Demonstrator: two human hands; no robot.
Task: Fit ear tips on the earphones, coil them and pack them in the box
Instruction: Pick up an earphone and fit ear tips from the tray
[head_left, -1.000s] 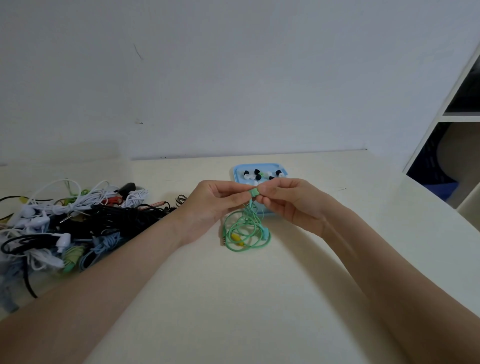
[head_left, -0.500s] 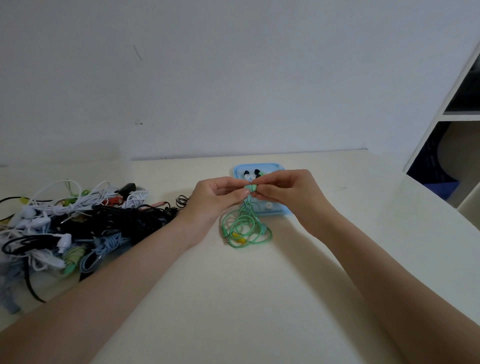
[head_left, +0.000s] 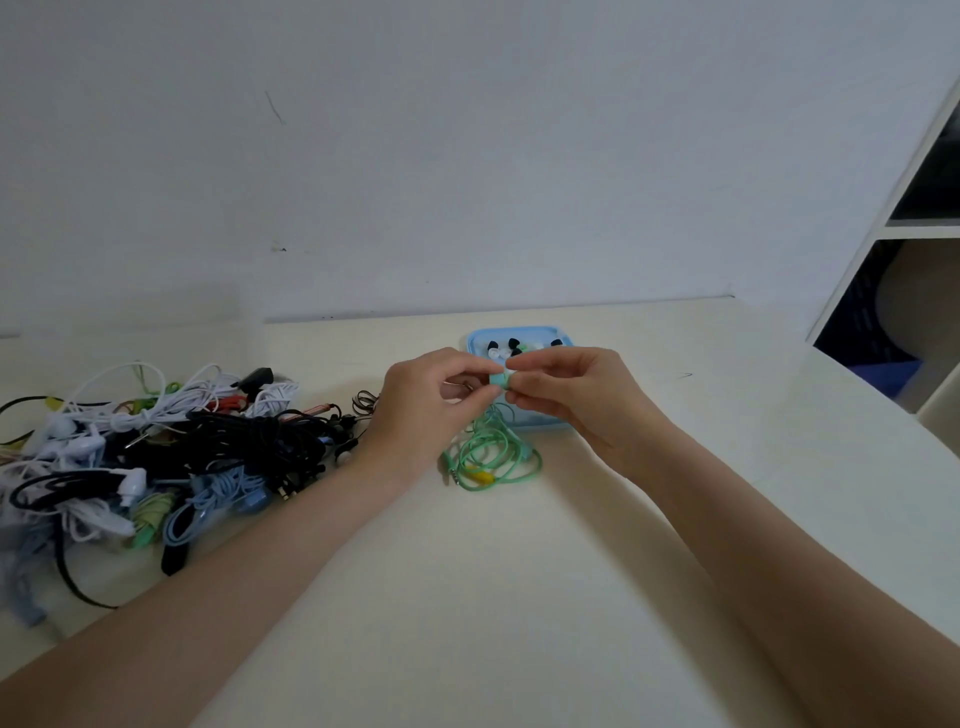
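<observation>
My left hand (head_left: 426, 402) and my right hand (head_left: 571, 392) meet above the table, both pinching a small mint-green earbud (head_left: 500, 379) between their fingertips. Its green cable (head_left: 493, 457) hangs down from the fingers and lies in a loose tangle on the table, with a yellow piece and a jack plug at its near edge. Just behind the hands sits a light-blue box (head_left: 519, 335) holding several black and white ear tips (head_left: 513, 344); my fingers cover its front part.
A big heap of tangled earphones (head_left: 156, 447), white, black, blue and green, fills the left of the table (head_left: 519, 597). A white shelf unit (head_left: 914, 234) stands past the table's right edge. The wall rises right behind the box.
Both hands stay together on the earbud, shifting slightly away from me toward the box. The green cable tangle has barely moved.
</observation>
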